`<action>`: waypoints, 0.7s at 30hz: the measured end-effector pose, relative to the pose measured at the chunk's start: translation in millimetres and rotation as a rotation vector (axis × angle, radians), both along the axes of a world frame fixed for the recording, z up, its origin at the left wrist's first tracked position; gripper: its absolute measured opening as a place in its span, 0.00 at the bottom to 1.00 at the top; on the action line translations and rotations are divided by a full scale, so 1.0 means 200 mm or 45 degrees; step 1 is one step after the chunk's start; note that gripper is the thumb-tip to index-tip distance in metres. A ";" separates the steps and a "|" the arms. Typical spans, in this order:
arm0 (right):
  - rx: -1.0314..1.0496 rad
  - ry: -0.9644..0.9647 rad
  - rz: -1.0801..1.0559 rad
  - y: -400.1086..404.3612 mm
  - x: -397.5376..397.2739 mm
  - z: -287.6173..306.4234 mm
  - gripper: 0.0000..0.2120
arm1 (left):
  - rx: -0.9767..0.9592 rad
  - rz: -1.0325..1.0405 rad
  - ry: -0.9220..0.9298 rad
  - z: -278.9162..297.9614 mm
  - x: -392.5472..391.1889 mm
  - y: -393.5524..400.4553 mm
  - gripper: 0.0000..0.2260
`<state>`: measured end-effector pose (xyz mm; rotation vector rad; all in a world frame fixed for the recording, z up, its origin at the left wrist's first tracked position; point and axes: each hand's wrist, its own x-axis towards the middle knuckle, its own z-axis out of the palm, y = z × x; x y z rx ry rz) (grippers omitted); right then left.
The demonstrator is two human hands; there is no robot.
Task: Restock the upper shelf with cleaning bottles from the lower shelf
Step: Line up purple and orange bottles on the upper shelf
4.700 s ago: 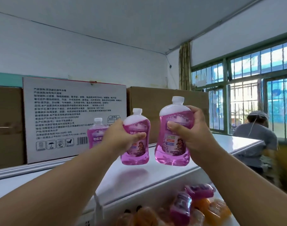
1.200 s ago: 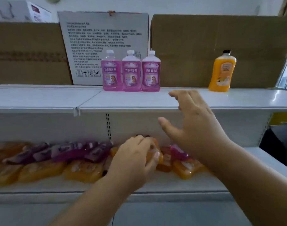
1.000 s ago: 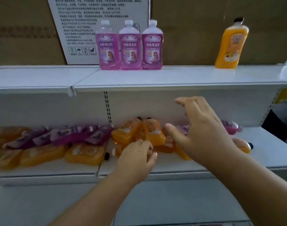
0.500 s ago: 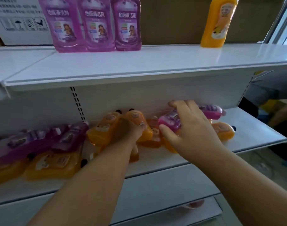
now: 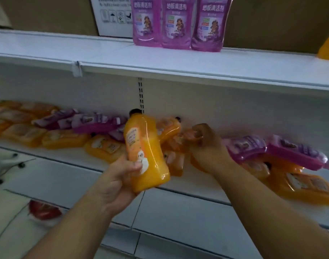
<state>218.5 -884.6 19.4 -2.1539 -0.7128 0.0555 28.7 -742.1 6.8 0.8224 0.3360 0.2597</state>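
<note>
Centre frame, the left hand (image 5: 119,182) grips an orange bottle (image 5: 145,152) upright by its base, ready for the upper shelf (image 5: 178,62); the right hand (image 5: 206,146) curls into the lower-shelf pile, grip too blurred to tell

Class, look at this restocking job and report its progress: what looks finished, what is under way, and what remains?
Done: three purple bottles stand upright in a row on the upper shelf. Under way: the left hand holds an orange bottle lifted off the lower shelf; the right hand reaches into the pile, its grip blurred. Left: many orange and purple bottles still lie on the lower shelf.
</note>
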 end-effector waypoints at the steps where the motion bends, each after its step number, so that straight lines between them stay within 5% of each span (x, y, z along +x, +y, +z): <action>1: -0.019 0.105 0.016 0.08 0.02 -0.03 0.25 | 0.074 0.061 0.006 0.01 -0.05 0.01 0.49; 7: -0.143 0.280 0.128 0.58 0.12 -0.12 0.33 | 0.285 0.384 0.205 0.02 -0.26 0.04 0.35; 13: -0.254 0.332 -0.343 0.80 0.05 -0.20 0.53 | 0.480 0.318 0.190 0.04 -0.36 0.25 0.32; 19: -0.291 0.277 -0.305 0.91 0.08 -0.18 0.36 | 0.588 0.207 0.201 0.05 -0.39 0.52 0.27; 21: -0.074 0.430 -0.256 0.87 0.06 -0.18 0.31 | 0.590 0.162 0.207 0.04 -0.39 0.58 0.26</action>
